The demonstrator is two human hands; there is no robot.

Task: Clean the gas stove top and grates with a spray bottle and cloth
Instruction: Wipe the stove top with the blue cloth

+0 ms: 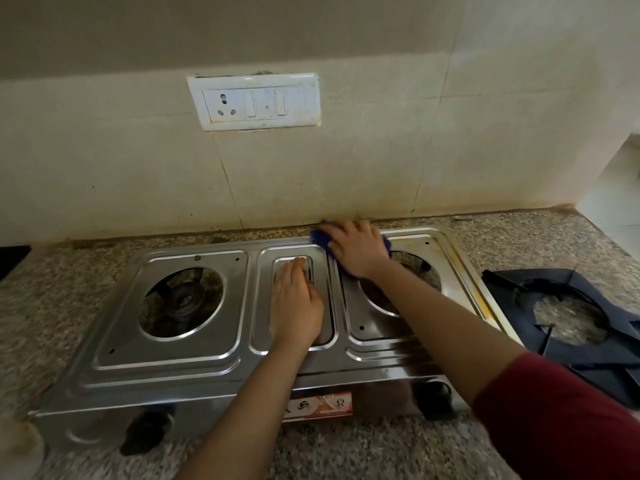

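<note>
A two-burner steel gas stove (166, 362) sits on the granite counter with its grates off. My left hand (294, 303) lies flat, fingers together, on the raised middle panel of the stove top. My right hand (356, 249) presses a blue cloth (317, 235) against the stove's back edge, at the far left corner of the right burner panel. Most of the cloth is hidden under the hand. Two dark grates (568, 323) lie stacked on the counter to the right of the stove. No spray bottle is in view.
The speckled granite counter (519, 233) runs along a tiled wall with a switch and socket plate (254, 102). A dark object (12, 259) shows at the left edge. Two black knobs (145, 433) stick out of the stove front.
</note>
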